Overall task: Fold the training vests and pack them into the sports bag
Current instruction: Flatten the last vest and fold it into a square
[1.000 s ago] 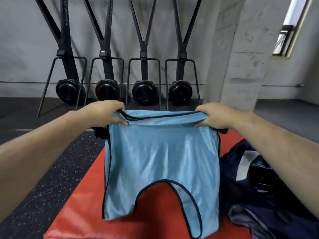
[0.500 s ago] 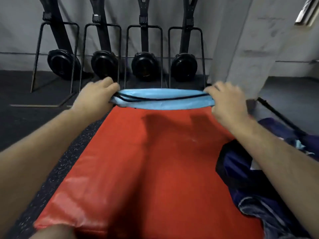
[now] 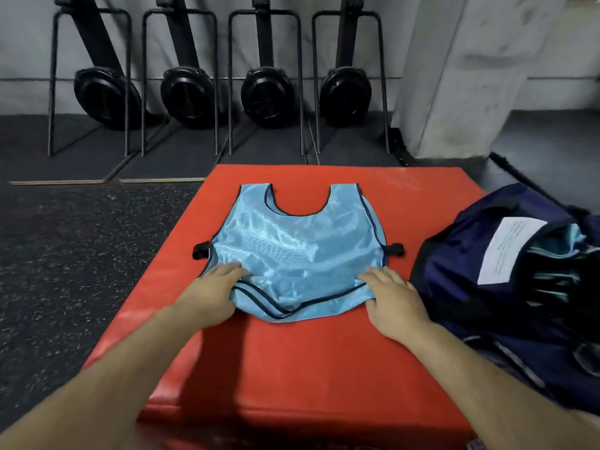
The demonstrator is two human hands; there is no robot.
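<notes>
A light blue training vest [image 3: 298, 245] with dark trim lies spread flat on the red mat [image 3: 292, 362], neck opening pointing away from me. Its near hem is bunched and slightly raised. My left hand [image 3: 212, 292] pinches the hem's left corner, fingers on top of the cloth. My right hand [image 3: 394, 298] pinches the right corner in the same way. To the right, a navy sports bag [image 3: 454, 271] sits open on the mat's edge, with a white label [image 3: 506, 253] and light blue fabric [image 3: 558, 241] showing inside.
Several black exercise machines [image 3: 264, 89] stand upright against the far wall. A concrete pillar [image 3: 461, 76] rises at the back right. Speckled black rubber floor [image 3: 81, 254] lies left of the mat. Short black straps [image 3: 201, 250] stick out at the vest's sides.
The vest was held up hanging in front of me, then swung out forward. Now it lies flat on the mat, and both hands have come down to its near hem.
</notes>
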